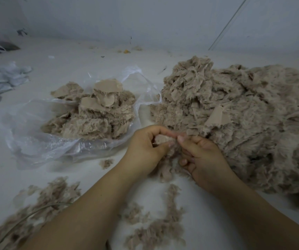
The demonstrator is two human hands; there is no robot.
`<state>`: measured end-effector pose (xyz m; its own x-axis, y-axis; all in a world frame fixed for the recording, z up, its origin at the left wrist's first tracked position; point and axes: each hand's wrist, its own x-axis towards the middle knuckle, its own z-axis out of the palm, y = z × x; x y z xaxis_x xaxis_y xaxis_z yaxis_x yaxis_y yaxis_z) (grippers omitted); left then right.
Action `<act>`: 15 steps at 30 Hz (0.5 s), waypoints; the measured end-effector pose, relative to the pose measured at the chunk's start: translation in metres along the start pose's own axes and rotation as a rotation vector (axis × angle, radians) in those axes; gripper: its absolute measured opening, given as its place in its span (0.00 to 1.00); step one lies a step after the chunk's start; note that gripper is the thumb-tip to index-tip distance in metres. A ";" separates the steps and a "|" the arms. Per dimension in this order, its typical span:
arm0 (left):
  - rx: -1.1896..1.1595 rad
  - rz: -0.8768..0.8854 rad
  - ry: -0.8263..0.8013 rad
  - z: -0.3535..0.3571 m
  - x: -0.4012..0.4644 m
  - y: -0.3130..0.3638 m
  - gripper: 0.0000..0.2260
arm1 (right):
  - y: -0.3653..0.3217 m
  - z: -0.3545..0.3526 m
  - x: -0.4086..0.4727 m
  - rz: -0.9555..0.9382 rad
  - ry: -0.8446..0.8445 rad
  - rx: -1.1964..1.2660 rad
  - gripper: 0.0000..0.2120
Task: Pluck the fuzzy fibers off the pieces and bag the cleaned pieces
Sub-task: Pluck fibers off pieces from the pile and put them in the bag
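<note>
My left hand and my right hand meet at the centre over a small beige fuzzy piece. Both hands curl round it, with fingertips pinching at its top edge. Fluff hangs below the hands. A large heap of fuzzy beige pieces fills the right side, touching my right hand. To the left, a clear plastic bag lies open on the surface with a smaller pile of pieces on it, some showing smooth backing.
Loose plucked fibres lie scattered near me at the lower left and lower centre. Grey-white cloth sits at the far left. A pale wall bounds the back. A thin cord crosses the lower-left fluff.
</note>
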<state>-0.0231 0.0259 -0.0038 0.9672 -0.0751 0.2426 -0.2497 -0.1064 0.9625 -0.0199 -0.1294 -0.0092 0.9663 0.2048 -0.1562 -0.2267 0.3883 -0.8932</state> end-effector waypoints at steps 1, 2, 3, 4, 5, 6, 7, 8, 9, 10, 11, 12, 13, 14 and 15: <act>-0.015 -0.012 0.016 -0.001 0.000 0.000 0.12 | 0.000 -0.001 0.000 0.000 -0.004 -0.011 0.07; -0.040 -0.030 0.046 -0.002 0.000 -0.001 0.11 | 0.000 -0.001 0.000 -0.005 -0.014 -0.024 0.08; -0.056 -0.047 0.087 -0.002 0.001 -0.001 0.10 | 0.001 -0.001 0.001 -0.013 -0.026 -0.041 0.08; -0.050 -0.052 0.140 -0.003 0.002 -0.001 0.09 | 0.001 -0.001 0.000 -0.014 -0.032 -0.053 0.09; -0.010 -0.037 0.195 -0.004 0.003 -0.001 0.08 | 0.001 -0.001 0.001 -0.009 -0.032 -0.060 0.10; 0.047 -0.008 0.238 -0.004 0.004 0.000 0.06 | 0.002 -0.002 0.001 0.000 -0.029 -0.059 0.11; 0.097 0.022 0.267 -0.004 0.005 0.000 0.06 | 0.002 -0.002 0.002 0.008 -0.023 -0.055 0.12; 0.124 0.041 0.292 -0.004 0.005 0.001 0.07 | 0.002 -0.001 0.002 0.012 -0.015 -0.051 0.14; 0.123 0.050 0.313 -0.004 0.005 0.001 0.07 | 0.003 -0.001 0.002 0.016 -0.008 -0.046 0.15; 0.116 0.053 0.331 -0.004 0.005 0.001 0.08 | 0.003 -0.001 0.002 0.018 -0.004 -0.042 0.15; 0.112 0.057 0.342 -0.005 0.005 0.001 0.08 | 0.003 -0.001 0.002 0.017 -0.006 -0.042 0.13; 0.106 0.063 0.340 -0.005 0.005 0.001 0.08 | 0.002 -0.001 0.001 0.010 -0.017 -0.048 0.11; 0.095 0.072 0.326 -0.005 0.004 0.001 0.08 | 0.002 -0.001 0.001 0.004 -0.037 -0.060 0.10; 0.079 0.080 0.304 -0.004 0.004 0.002 0.08 | 0.001 -0.001 0.000 -0.002 -0.059 -0.070 0.13; 0.061 0.081 0.275 -0.003 0.003 0.003 0.09 | 0.000 -0.001 0.000 0.001 -0.078 -0.086 0.16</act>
<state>-0.0210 0.0287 0.0004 0.9181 0.1849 0.3506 -0.3213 -0.1710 0.9314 -0.0201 -0.1302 -0.0097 0.9530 0.2752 -0.1266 -0.2128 0.3106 -0.9264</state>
